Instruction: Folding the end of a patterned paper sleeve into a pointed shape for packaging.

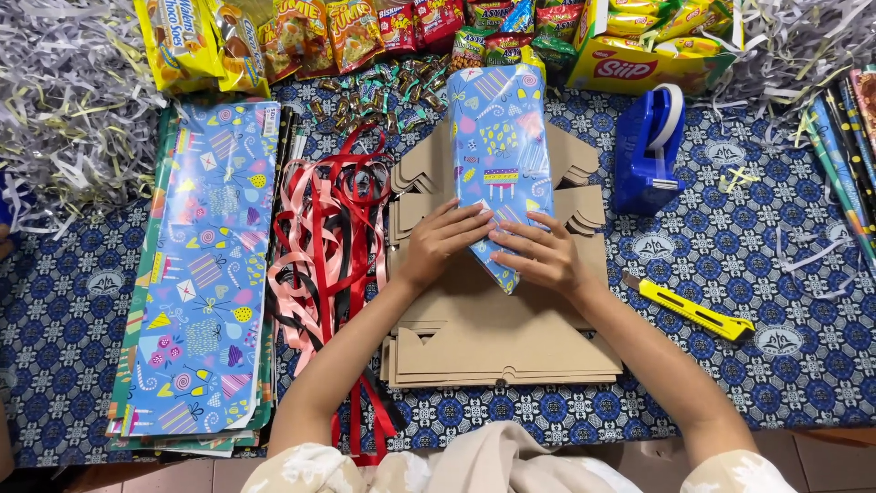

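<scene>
Two hands press flat on the near end of a wrapped box (497, 155) lying on stacked cardboard (502, 342), left hand (444, 242) and right hand (540, 256) flanking its folded point, its long axis running away from the person.

Count, head view. Hands: 2, left hand (441, 239) and right hand (542, 256), both flat on the one wrapped box (497, 146). Tape dispenser (646, 155): 1, blue. Utility knife (695, 312): 1, yellow. Stacks of flat cardboard blanks (502, 342): 1 (individual blanks too closely layered to count). Piles of patterned wrapping sheets (208, 274): 1 (sheet number not readable from above). Ribbon bundle (327, 246): 1 tangle, strands in red, pink and black, not countable. Yellow snack carton (630, 66): 1. Snack packets (274, 36) along the far edge of the worktop (757, 237): overlapping, roughly a dozen visible, exact number unclear.
</scene>
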